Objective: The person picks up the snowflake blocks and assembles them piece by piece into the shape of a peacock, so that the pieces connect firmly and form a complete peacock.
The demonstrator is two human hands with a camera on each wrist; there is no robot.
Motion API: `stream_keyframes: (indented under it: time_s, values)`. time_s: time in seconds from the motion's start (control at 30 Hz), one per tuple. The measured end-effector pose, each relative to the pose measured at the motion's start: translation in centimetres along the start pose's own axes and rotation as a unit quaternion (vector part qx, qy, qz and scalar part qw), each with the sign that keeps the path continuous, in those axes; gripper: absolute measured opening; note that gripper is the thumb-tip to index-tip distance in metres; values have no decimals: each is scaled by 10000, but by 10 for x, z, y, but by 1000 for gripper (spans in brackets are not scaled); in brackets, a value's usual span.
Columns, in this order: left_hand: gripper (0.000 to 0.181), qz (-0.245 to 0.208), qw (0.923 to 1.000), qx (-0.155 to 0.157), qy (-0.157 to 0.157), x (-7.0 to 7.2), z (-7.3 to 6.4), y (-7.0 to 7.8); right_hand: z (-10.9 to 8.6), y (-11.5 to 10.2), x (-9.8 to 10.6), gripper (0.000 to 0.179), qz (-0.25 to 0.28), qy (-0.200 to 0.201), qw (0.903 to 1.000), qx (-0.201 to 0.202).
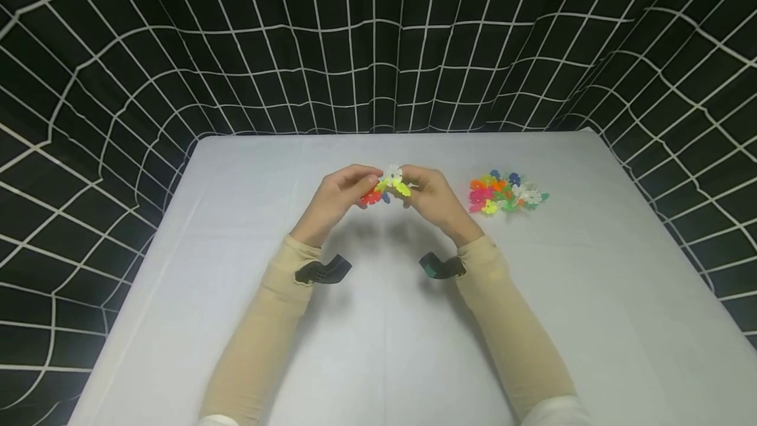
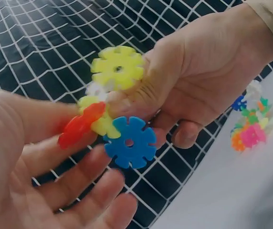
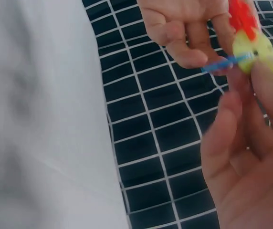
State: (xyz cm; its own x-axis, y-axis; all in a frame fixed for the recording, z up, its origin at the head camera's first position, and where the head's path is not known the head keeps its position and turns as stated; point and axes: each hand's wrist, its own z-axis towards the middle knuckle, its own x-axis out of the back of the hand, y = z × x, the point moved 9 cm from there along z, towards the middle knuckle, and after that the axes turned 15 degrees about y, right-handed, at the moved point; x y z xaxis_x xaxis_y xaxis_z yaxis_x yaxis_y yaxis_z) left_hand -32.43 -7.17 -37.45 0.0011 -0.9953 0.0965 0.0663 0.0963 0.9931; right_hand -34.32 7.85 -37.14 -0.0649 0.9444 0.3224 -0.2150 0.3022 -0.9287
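Observation:
Both hands are raised over the table, joined at a small cluster of slotted plastic snowflake discs. My left hand [image 1: 337, 196] pinches the red disc [image 2: 79, 126] between thumb and forefinger, its other fingers spread loosely below. Opposite it, my right hand [image 1: 434, 197] grips the yellow and white side of the cluster with thumb and fingers. One yellow disc [image 2: 127, 80] stands up beside the right thumb; a second yellow disc [image 3: 244, 50] sits against the red one. A blue disc [image 2: 141, 150] juts out below, and a white disc [image 1: 393, 173] shows on top, partly hidden in the left wrist view.
To the right of the hands, a heap of loose multicoloured snowflake discs [image 1: 499, 187] lies on the white-covered table [image 1: 378, 347]. Behind the table's far edge hangs a black curtain with a white grid [image 1: 378, 51], which also runs along both sides.

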Motion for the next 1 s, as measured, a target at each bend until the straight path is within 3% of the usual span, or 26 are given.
stream_keyframes:
  time_s: [0.13,0.4,0.5,0.6,0.7,0.8,0.93,1.0]
  values:
    - [33,-88,9995,-107,-278,-4,-4,2,-4,0,-7,19,-51,-396,9991,-142]
    - [18,-106,9982,-468,-351,3,-10,11,-6,-2,-16,18,-198,-863,9958,-230]
    - [18,-107,9987,-461,-198,11,-9,13,0,1,-4,22,-547,-605,9962,-298]
    - [19,-111,9991,-405,20,20,-7,13,10,8,27,27,-1001,122,9936,-509]
    - [18,-232,9989,-390,79,23,-6,12,14,14,70,32,-1711,954,9788,-607]
    - [17,-338,9987,-381,60,23,-4,12,10,24,109,41,-2499,1238,9573,-758]
    - [17,-400,9984,-382,91,24,-1,16,15,40,145,47,-3590,510,9265,-1007]
    - [18,-427,9982,-399,134,27,0,19,24,48,155,46,-4147,-44,9036,-1074]
